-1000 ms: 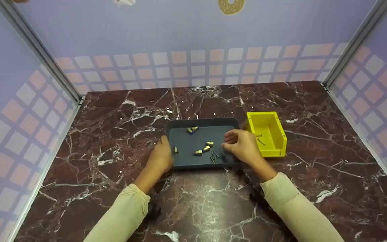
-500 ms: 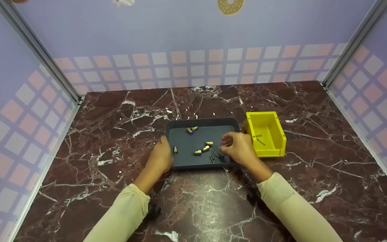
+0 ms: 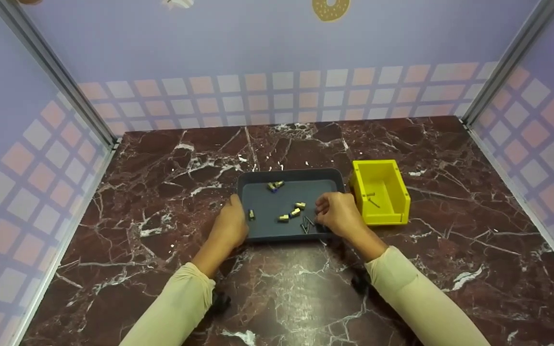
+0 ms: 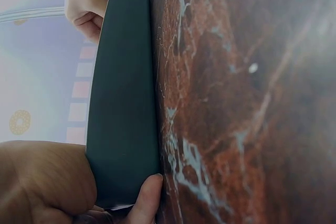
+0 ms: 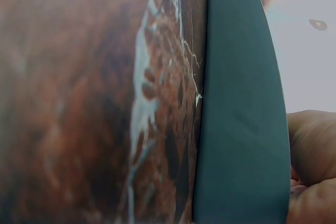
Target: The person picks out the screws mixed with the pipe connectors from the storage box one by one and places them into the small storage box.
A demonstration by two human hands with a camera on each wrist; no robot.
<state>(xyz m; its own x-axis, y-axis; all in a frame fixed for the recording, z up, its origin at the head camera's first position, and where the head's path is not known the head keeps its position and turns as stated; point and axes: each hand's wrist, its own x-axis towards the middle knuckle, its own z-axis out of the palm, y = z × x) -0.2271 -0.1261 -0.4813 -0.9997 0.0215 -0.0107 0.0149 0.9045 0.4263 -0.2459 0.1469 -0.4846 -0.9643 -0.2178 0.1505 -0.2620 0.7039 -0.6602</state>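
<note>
A shallow dark grey tray (image 3: 286, 194) lies on the marbled tabletop. My left hand (image 3: 230, 222) grips its left end, thumb over the rim; in the left wrist view a fingertip (image 4: 148, 195) presses low against the outer wall. Several small brass-coloured hex fittings (image 3: 296, 212) are scattered inside. Close to the tray's front right corner lie a few slim dark screws (image 3: 304, 226). Over that corner my right hand (image 3: 340, 214) reaches in with bent fingers, fingertips down beside the screws. Whether it pinches a screw I cannot tell; the tray wall hides the fingertips in the right wrist view.
Right beside the tray stands a yellow open-front bin (image 3: 384, 192), with a couple of screws (image 3: 373, 201) on its floor. Patterned lilac panels (image 3: 282, 57) enclose the table at the back and both sides.
My right hand has shifted slightly left and lower into the tray, its fingers drawing together over the screws at the right. The left hand and the tray have stayed put.
</note>
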